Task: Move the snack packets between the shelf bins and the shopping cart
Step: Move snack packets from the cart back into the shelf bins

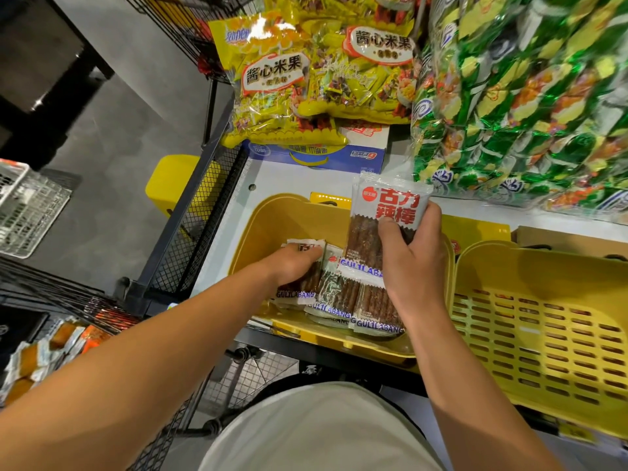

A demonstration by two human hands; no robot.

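1. Right hand (413, 263) grips an upright white-and-clear spicy-stick snack packet (387, 215) above the yellow plastic shelf bin (272, 219).
2. Left hand (294, 266) clutches another packet (302, 287) lying inside that bin.

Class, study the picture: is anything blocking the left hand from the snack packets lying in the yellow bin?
Nothing visible does. The left hand already rests on a packet in the yellow bin, whose top is open. The right hand holds another packet upright, off to one side.
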